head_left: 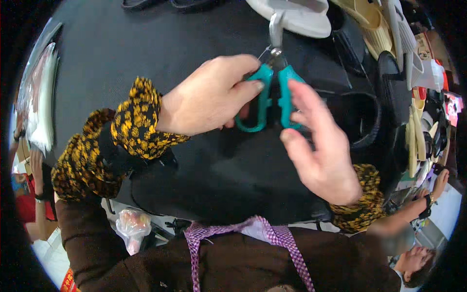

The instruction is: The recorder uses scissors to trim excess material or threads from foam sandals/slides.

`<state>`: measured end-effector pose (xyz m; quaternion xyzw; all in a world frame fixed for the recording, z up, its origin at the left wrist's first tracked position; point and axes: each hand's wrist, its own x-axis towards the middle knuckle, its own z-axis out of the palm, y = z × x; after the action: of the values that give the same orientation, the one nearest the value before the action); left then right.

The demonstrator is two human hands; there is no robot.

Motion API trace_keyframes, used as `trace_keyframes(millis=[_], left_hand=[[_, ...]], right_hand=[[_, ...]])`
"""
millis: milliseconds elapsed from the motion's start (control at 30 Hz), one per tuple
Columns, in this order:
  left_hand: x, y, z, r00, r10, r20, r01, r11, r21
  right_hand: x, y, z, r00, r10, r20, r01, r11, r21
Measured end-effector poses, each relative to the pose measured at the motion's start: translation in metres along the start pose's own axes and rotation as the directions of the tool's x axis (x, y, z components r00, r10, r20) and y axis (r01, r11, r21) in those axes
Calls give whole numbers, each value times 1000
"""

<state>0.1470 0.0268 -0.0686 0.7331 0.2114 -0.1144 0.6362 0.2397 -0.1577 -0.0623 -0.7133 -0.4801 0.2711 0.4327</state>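
Note:
A pair of scissors (pixel 276 58) with teal handles and short, bent metal blades is over the black tabletop (pixel 204 180), blades pointing away from me. My left hand (pixel 214 95) is closed on the left handle, thumb pressed against its upper part. A thin pale strand (pixel 264 51) shows by the left index fingertip; I cannot make out what it belongs to. My right hand (pixel 318 143) is slightly blurred beside the right handle, its fingers apart and the fingertips close to or touching it. The right thumb stands off below.
A white slide sandal (pixel 299 19) lies just past the blades. Black footwear (pixel 360 114) is right of my right hand, with beige slippers (pixel 372 29) farther off. Bagged white strips (pixel 41 104) lie at the left edge. Other people's arms (pixel 406 214) show at both sides.

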Motion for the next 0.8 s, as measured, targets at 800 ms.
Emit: trace_keyframes(millis=[800], left_hand=[[-101,-111,10,871,122,-476,-66,989,134]], right_hand=[[-101,-6,4,704,681,201,-708,654,265]])
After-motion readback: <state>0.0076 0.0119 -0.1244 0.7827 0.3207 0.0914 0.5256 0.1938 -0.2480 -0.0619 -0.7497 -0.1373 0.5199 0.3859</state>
